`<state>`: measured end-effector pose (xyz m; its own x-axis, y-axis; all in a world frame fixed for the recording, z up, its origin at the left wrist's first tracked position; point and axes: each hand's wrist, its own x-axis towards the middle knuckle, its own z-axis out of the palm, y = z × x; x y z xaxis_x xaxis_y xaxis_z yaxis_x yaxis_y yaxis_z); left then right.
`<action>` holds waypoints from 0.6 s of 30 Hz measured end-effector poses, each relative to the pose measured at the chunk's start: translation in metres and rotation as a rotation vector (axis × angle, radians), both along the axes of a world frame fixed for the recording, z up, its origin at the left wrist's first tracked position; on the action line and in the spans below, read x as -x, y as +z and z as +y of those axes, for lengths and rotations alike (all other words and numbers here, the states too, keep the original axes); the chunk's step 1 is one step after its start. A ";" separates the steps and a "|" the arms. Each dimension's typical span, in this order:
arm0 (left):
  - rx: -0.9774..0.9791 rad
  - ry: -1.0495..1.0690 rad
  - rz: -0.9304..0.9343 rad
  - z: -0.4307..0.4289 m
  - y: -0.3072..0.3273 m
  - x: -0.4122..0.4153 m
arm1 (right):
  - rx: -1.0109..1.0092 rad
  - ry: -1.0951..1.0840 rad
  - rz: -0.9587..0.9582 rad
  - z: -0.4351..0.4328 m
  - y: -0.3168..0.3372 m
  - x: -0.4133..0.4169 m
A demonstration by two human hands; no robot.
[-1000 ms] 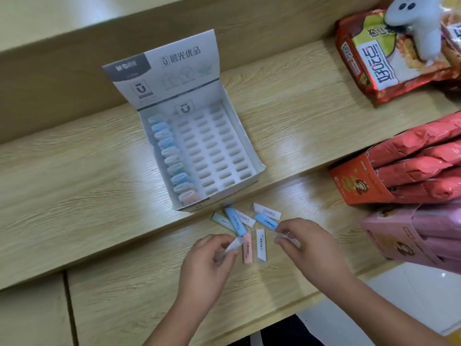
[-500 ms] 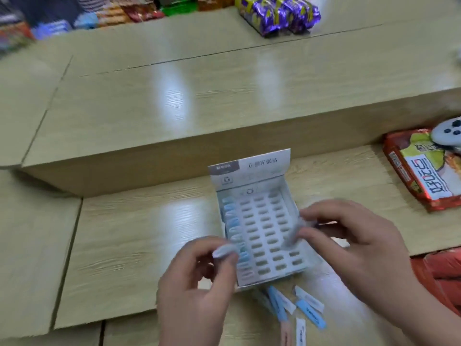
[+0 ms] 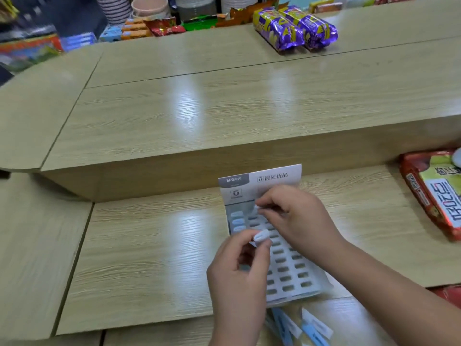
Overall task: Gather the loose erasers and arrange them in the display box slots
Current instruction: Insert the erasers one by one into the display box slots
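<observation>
- left hand [image 3: 238, 273]: forearm enters at 6 o'clock, wrist about straight, back of hand to camera
- left thumb and index fingers [image 3: 265, 245] pinch a pale eraser [image 3: 261, 237], held up at the hand's 1 o'clock; other fingers loosely curled below
- right hand [image 3: 299, 221]: bare forearm enters at 4 o'clock, runs toward 10 o'clock
- right knuckles up, fingertips pointing to 9 o'clock
- right thumb and index pinch a small pale piece [image 3: 256, 208], too blurred to name
- right hand sits at 1 o'clock of the left, just beside it; contact between them can't be told
</observation>
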<state>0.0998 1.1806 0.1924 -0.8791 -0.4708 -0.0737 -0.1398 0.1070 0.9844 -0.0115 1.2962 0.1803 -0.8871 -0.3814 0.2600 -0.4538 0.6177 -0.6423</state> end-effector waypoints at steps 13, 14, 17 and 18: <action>0.012 0.011 -0.020 -0.001 -0.002 0.001 | -0.030 0.037 0.014 -0.002 -0.006 0.001; 0.013 0.009 -0.023 0.000 -0.002 0.001 | -0.067 0.062 0.041 -0.002 -0.007 0.000; 0.000 0.005 -0.044 0.000 0.001 0.002 | -0.241 0.141 0.042 -0.004 -0.005 -0.001; -0.008 0.005 -0.053 0.000 0.002 0.002 | -0.310 0.168 0.037 -0.005 -0.003 0.000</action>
